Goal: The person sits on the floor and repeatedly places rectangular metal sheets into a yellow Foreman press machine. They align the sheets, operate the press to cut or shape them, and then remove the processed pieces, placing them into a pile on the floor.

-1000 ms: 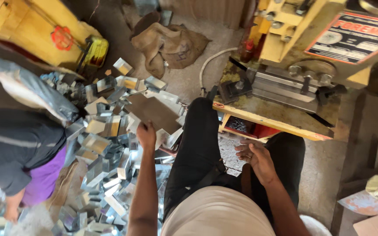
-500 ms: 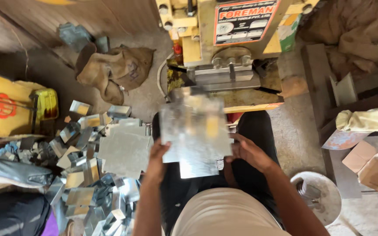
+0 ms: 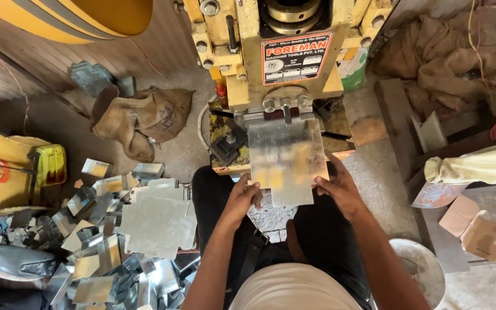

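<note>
A shiny flat metal sheet with notched corners lies under the head of a yellow press machine, its far edge against the tool. My left hand grips the sheet's near left corner. My right hand holds its right edge. I sit with dark trousers, my knees on either side of the press base.
A stack of flat metal sheets and a heap of bent metal pieces lie on the floor at my left. Burlap sacks sit behind them. A white bucket and cardboard scraps are at my right.
One second ago my left hand reached to the sheet pile at my left. Since then both hands brought a sheet to the front and pushed it forward under the press head.
</note>
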